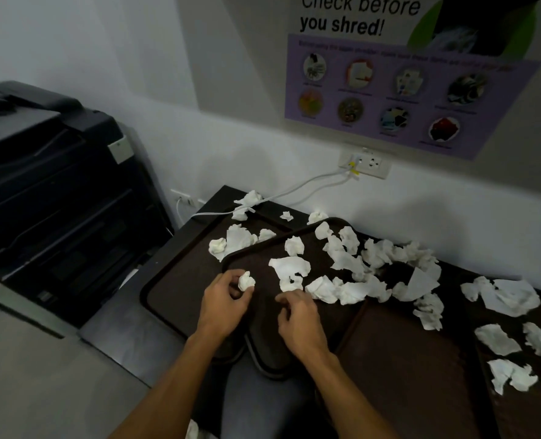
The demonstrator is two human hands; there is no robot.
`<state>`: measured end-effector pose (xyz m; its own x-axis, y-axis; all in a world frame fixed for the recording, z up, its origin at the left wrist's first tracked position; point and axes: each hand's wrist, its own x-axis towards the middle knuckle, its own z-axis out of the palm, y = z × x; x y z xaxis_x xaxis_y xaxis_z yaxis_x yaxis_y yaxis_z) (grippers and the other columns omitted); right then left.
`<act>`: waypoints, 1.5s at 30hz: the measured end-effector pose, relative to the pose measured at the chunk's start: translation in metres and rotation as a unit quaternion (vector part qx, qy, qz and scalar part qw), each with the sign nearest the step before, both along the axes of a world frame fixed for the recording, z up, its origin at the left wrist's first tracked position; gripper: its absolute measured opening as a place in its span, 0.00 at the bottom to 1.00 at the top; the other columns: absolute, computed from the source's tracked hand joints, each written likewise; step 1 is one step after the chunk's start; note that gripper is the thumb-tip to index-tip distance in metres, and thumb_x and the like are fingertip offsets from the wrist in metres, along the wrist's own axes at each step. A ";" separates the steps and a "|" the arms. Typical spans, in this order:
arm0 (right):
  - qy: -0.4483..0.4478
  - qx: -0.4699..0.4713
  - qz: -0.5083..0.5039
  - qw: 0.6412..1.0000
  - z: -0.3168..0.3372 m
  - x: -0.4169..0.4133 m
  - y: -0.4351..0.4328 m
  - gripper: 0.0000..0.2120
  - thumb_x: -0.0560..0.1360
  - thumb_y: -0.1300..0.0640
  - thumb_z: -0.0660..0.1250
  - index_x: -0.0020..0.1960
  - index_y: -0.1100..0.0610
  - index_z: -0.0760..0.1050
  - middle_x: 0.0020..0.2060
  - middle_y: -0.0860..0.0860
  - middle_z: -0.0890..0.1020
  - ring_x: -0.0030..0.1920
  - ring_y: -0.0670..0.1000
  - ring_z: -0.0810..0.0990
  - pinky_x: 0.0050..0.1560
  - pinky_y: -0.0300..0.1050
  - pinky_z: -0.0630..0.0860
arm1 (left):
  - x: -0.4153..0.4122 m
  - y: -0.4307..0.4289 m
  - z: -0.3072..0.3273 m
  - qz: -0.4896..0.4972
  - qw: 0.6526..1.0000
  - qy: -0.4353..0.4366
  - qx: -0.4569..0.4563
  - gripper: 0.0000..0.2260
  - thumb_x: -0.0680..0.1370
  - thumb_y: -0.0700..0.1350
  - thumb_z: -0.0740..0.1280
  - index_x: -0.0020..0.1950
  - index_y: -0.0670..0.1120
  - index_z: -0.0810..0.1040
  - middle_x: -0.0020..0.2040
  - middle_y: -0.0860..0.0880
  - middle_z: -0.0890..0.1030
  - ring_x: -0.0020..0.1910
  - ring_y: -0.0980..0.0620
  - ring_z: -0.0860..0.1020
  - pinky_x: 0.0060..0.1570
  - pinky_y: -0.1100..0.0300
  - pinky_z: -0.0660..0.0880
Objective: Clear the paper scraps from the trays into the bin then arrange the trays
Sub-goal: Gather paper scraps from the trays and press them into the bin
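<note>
Several dark brown trays overlap on a low dark table. The top tray [256, 264] lies in the middle, over a left tray [171, 289]; more trays [399, 353] lie to the right. White crumpled paper scraps [289, 267] are strewn across them. My left hand [226, 301] pinches a small crumpled scrap [246, 281] over the top tray. My right hand [297, 318] hovers beside it with curled fingers close to a torn scrap [289, 285]; whether it holds anything is hidden. No bin is in view.
A large black printer [50, 185] stands at the left. White cables [294, 188] run from a wall socket [365, 163] onto the table's far edge. A purple shredder poster [405, 90] hangs above. More scraps [509, 296] cover the right trays.
</note>
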<state>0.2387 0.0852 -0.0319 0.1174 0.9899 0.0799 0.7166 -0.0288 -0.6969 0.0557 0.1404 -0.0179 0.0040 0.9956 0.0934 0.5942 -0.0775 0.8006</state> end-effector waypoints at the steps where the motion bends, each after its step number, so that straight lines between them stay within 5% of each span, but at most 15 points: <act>1: 0.000 0.022 -0.015 1.000 0.001 0.000 0.000 0.15 0.76 0.66 0.66 0.60 0.55 0.80 0.56 0.47 0.77 0.60 0.45 0.74 0.64 0.35 0.73 | 0.000 -0.002 0.000 0.000 1.000 -0.001 -0.001 0.15 0.74 0.51 0.76 0.59 0.59 0.80 0.48 0.58 0.79 0.40 0.59 0.81 0.46 0.58 0.81; 3: -0.009 0.053 -0.044 0.998 0.005 0.000 0.005 0.17 0.76 0.67 0.67 0.62 0.56 0.79 0.58 0.47 0.75 0.62 0.45 0.72 0.64 0.31 0.70 | 0.000 -0.005 -0.001 0.002 1.000 -0.004 -0.003 0.15 0.74 0.52 0.76 0.60 0.58 0.80 0.49 0.58 0.79 0.40 0.59 0.81 0.46 0.57 0.81; 9: -0.083 -0.017 -0.039 0.996 0.001 0.002 0.033 0.29 0.76 0.64 0.71 0.76 0.62 0.66 0.73 0.57 0.69 0.73 0.57 0.67 0.76 0.47 0.65 | -0.002 -0.012 -0.003 0.009 1.000 -0.015 -0.006 0.15 0.74 0.51 0.76 0.60 0.58 0.80 0.49 0.59 0.80 0.40 0.59 0.81 0.47 0.56 0.81; 21: -0.144 0.025 -0.036 0.989 -0.007 0.011 0.037 0.13 0.77 0.62 0.72 0.61 0.60 0.81 0.55 0.56 0.83 0.56 0.56 0.76 0.62 0.52 0.76 | -0.004 -0.019 -0.002 0.010 1.000 -0.025 -0.011 0.15 0.74 0.52 0.76 0.60 0.58 0.80 0.49 0.59 0.80 0.40 0.58 0.81 0.46 0.57 0.82; 26: -0.019 0.029 -0.050 0.998 0.000 -0.001 0.024 0.19 0.78 0.63 0.71 0.67 0.55 0.77 0.58 0.52 0.82 0.61 0.52 0.75 0.64 0.47 0.75 | -0.009 -0.024 -0.001 0.007 0.999 -0.033 -0.016 0.15 0.74 0.51 0.76 0.60 0.58 0.80 0.50 0.59 0.80 0.40 0.58 0.81 0.45 0.60 0.81; 32: 0.098 0.053 -0.052 0.992 0.011 -0.032 0.010 0.17 0.78 0.65 0.70 0.66 0.54 0.79 0.60 0.49 0.81 0.59 0.44 0.78 0.56 0.19 0.65 | -0.025 -0.032 0.003 0.013 0.999 -0.048 -0.017 0.15 0.75 0.47 0.76 0.60 0.54 0.81 0.50 0.57 0.80 0.43 0.59 0.81 0.45 0.73 0.75; 41: 0.140 0.072 -0.017 0.987 0.025 -0.115 -0.010 0.15 0.76 0.66 0.71 0.61 0.55 0.81 0.54 0.49 0.83 0.54 0.43 0.80 0.55 0.23 0.70 | -0.100 -0.055 0.005 0.040 0.996 -0.078 0.006 0.14 0.75 0.46 0.76 0.59 0.54 0.81 0.52 0.57 0.80 0.46 0.59 0.81 0.49 0.62 0.80; 45: 0.165 0.061 -0.011 0.984 0.025 -0.166 -0.022 0.14 0.76 0.64 0.71 0.59 0.52 0.81 0.54 0.47 0.83 0.54 0.43 0.82 0.57 0.40 0.80 | -0.148 -0.071 0.005 0.062 0.994 -0.092 0.007 0.13 0.75 0.43 0.76 0.58 0.52 0.82 0.53 0.57 0.80 0.46 0.61 0.81 0.47 0.65 0.80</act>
<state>0.0729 0.0635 -0.0070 0.1778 0.9723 0.1519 0.4504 0.0568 -0.8910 -0.0923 0.0697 -0.0128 -0.1367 0.9860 0.0959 0.4429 -0.0257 0.8962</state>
